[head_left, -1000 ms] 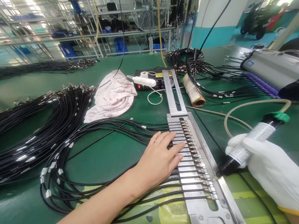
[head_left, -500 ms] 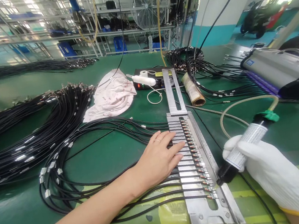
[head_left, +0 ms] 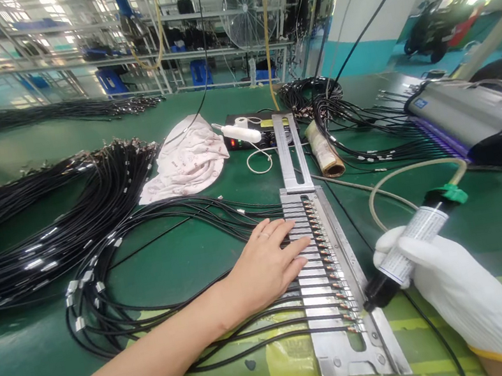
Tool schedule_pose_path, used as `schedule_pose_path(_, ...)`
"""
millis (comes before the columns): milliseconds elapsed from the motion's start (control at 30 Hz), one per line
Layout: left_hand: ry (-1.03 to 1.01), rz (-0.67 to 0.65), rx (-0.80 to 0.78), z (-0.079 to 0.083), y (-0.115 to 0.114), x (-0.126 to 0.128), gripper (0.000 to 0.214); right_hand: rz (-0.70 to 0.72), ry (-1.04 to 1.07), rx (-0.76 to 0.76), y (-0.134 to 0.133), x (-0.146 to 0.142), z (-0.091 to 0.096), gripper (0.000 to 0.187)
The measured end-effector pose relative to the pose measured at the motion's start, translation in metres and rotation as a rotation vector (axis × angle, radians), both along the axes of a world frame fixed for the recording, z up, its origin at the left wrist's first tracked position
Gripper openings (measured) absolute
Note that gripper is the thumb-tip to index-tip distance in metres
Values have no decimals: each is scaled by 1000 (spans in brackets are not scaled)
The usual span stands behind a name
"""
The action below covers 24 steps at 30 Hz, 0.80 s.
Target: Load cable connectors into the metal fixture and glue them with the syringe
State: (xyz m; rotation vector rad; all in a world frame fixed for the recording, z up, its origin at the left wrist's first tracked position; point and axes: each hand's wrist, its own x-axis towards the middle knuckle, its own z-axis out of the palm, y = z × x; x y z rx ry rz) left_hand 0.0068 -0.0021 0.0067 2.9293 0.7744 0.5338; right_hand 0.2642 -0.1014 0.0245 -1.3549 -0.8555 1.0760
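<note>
On the metal fixture (head_left: pixel 329 355), black cables (head_left: pixel 282 337) lie side by side; the left hand (head_left: pixel 265 269), fingers spread, rests across them. The gloved right hand (head_left: pixel 440 268) grips the dispensing syringe (head_left: pixel 415 242), tip near the closest connectors (head_left: pixel 356 327). Dispensing appears in hand; the next move calls for precise tip alignment.

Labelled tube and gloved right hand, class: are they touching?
Touching. The head view shows the gloved right hand wrapped around the labelled tube.
</note>
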Motion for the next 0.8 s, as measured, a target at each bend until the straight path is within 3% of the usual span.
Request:
schedule_pose_path(433, -1, 0, 3, 1, 0, 0, 38, -1, 25, 13, 0, -1, 2, 37)
schedule_pose_path(800, -15, -6, -6, 2, 0, 0, 38, 38, 37, -18, -2, 4, -8, 35)
